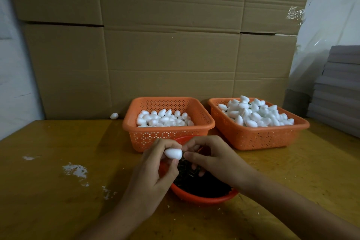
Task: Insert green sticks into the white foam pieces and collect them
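My left hand [155,169] pinches a white egg-shaped foam piece [173,153] between thumb and fingers, above a red bowl [202,197] filled with dark green sticks [194,181]. My right hand [210,154] is right beside it, fingertips pinched together at the foam's blunt end; a stick between them is too small and dark to make out clearly. Behind stand two orange baskets: the left basket [136,134] holds plain foam pieces, the right basket [272,138] is heaped with foam pieces, a few showing green stems.
A single foam piece [114,115] lies at the back left against a wall of stacked cardboard boxes [155,54]. White crumbs and smears [76,170] mark the wooden table at the left. Grey stacked boards [337,87] stand at the far right.
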A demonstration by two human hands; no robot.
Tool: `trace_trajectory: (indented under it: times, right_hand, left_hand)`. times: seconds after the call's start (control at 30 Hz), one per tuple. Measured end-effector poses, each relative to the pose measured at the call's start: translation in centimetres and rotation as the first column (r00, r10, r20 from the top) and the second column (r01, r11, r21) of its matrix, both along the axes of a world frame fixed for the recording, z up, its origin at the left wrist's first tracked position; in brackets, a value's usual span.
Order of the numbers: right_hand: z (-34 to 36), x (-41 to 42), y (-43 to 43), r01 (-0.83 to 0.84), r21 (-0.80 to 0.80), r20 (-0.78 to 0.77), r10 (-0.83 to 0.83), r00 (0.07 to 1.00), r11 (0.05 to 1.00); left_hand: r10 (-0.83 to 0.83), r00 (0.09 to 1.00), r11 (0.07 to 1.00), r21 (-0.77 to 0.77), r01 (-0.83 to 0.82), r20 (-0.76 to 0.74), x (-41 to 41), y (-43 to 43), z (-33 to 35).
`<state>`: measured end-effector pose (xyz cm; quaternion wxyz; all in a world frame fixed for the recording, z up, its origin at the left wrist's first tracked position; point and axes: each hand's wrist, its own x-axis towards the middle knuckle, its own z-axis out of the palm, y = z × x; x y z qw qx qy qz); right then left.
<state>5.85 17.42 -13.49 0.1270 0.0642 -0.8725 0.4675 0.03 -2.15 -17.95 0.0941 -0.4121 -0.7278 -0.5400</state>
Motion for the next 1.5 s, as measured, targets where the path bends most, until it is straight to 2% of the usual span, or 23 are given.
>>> trace_trajectory:
  times: [0.2,0.37,0.43,0.5,0.63,0.73,1.0,1.5]
  right_hand:
    - [0.2,0.2,-0.2,-0.019,-0.023,0.003,0.019,1.000,1.000]
    - [0.2,0.3,-0.2,-0.063,-0.109,0.037,0.068,0.997,0.992]
    - [0.2,0.3,-0.2,-0.078,-0.079,0.029,0.080,0.996,0.994]
    - [0.2,0.3,-0.2,-0.071,-0.047,0.009,0.071,0.997,0.996]
    - [0.5,0.4,-0.2,-0.043,-0.139,-0.037,0.038,0.999,0.989]
    - [0.6,0.5,-0.2,-0.054,-0.151,-0.073,0.043,0.996,0.987]
    - [0.9,0.7,-0.5,-0.037,-0.213,-0.057,0.025,0.998,0.976]
    - [0.4,0.4,-0.3,-0.070,-0.182,-0.082,0.056,0.995,0.981]
  left_hand:
    - [0.014,1.000,1.000,0.019,-0.014,0.001,-0.1,0.1,0.0]
    - [0.032,0.999,0.999,0.027,-0.032,0.004,0.0,0.2,0.0]
    - [0.025,1.000,0.999,0.041,-0.026,0.004,0.0,0.2,0.1]
    - [0.018,1.000,0.998,0.054,-0.018,0.006,0.0,0.2,0.1]
    - [0.001,1.000,0.998,0.057,-0.002,0.015,0.0,0.2,0.1]
    - [-0.006,1.000,0.998,0.062,0.004,0.025,-0.2,0.2,0.0]
    - [-0.010,1.000,0.995,0.096,0.008,0.020,-0.7,0.2,-0.4]
    - [-0.056,0.998,0.988,0.145,0.051,0.029,-1.1,0.4,-0.6]
